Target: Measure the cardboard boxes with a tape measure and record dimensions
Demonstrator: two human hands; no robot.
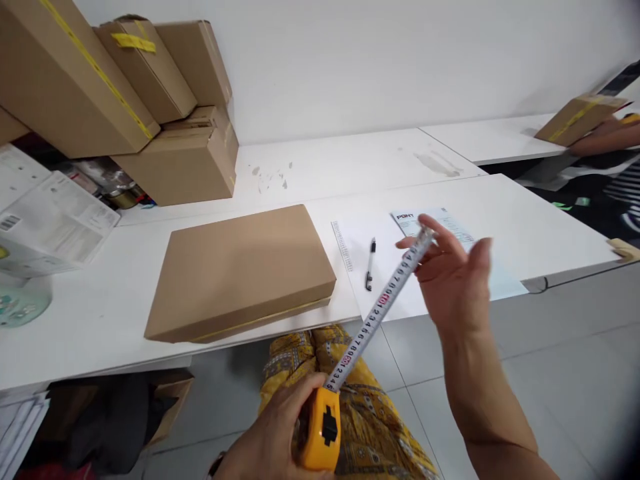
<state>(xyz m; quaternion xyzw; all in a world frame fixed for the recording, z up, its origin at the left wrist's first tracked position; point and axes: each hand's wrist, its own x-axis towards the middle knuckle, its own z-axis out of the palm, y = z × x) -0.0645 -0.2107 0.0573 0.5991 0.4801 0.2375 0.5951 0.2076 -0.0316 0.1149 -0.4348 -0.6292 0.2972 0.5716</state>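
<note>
My left hand grips a yellow tape measure low in the view, above my lap. From its case the printed metal blade runs out, slanting up and to the right. Beside the blade's hooked end is my right hand, palm up with fingers and thumb apart; whether a finger touches the hook, I cannot tell. A flat closed cardboard box lies on the white table, left of the blade. Under the blade and right hand are a spiral notebook, a pen and a printed sheet.
Stacked cardboard boxes stand at the back left, near a white carton and a pale green container. At the far right, another person's arm reaches to a taped box. The table's front edge runs past my knees.
</note>
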